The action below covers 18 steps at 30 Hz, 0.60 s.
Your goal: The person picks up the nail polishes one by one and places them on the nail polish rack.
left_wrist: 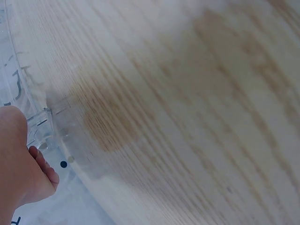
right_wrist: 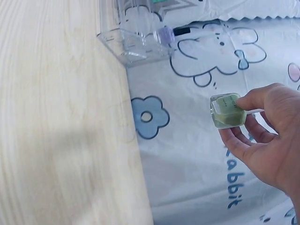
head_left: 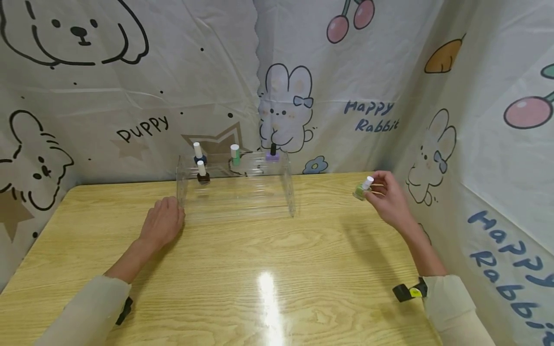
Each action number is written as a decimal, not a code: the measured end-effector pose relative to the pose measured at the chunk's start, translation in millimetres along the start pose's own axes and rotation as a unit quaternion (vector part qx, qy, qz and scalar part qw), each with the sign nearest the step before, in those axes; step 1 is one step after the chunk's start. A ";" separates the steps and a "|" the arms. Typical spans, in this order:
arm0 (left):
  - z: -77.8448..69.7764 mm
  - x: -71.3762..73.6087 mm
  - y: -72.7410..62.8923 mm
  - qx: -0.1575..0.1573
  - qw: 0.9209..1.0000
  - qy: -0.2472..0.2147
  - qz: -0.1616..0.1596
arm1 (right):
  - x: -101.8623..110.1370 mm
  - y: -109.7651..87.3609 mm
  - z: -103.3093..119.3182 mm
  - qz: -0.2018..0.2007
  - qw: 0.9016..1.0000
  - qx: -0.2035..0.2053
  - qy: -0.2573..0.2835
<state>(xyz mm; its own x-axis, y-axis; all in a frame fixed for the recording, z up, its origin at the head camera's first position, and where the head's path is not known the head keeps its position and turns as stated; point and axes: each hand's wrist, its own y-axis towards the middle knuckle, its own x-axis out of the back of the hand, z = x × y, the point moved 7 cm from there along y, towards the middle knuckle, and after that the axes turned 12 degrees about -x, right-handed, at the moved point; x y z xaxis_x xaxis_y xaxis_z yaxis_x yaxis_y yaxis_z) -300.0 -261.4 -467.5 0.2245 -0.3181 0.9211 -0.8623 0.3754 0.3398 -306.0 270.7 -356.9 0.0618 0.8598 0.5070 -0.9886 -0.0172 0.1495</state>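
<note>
A clear tiered display rack stands on the table near the back cloth. My left hand grips its left end; in the left wrist view, the thumb and curled fingers lie about the rack's corner. Away to the right, my right hand pinches a light green nail polish bottle with a white cap, held up off the table. The right wrist view shows that bottle between thumb and fingers, base facing the camera. On the rack are a dark blue bottle, a dark brown bottle, a green bottle and a purple bottle.
The pale wooden table spreads in front of the rack. Behind it and on the right hang cloths printed with rabbits, cherries and lettering. Each wrist bears a small black camera.
</note>
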 end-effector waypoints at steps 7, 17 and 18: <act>0.6 -1.4 0.4 -0.001 1.000 0.002 0.001 | -17.3 11.7 24.0 0.026 1.000 0.007 0.004; 0.8 -0.5 1.0 -0.003 1.000 0.004 -0.001 | -45.0 31.6 52.2 0.059 0.998 0.019 0.013; 0.9 -0.5 1.3 -0.004 1.000 0.004 -0.002 | -47.9 33.6 54.9 0.062 0.998 0.024 0.012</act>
<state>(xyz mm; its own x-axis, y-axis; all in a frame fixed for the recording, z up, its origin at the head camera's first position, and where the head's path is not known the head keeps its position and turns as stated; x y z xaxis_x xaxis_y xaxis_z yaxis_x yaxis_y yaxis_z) -301.7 -261.5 -467.7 0.2319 -0.3120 0.9214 -0.8578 0.3810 0.3449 -334.7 200.9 -329.5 -0.0643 0.8613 0.5039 -0.9807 -0.1479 0.1276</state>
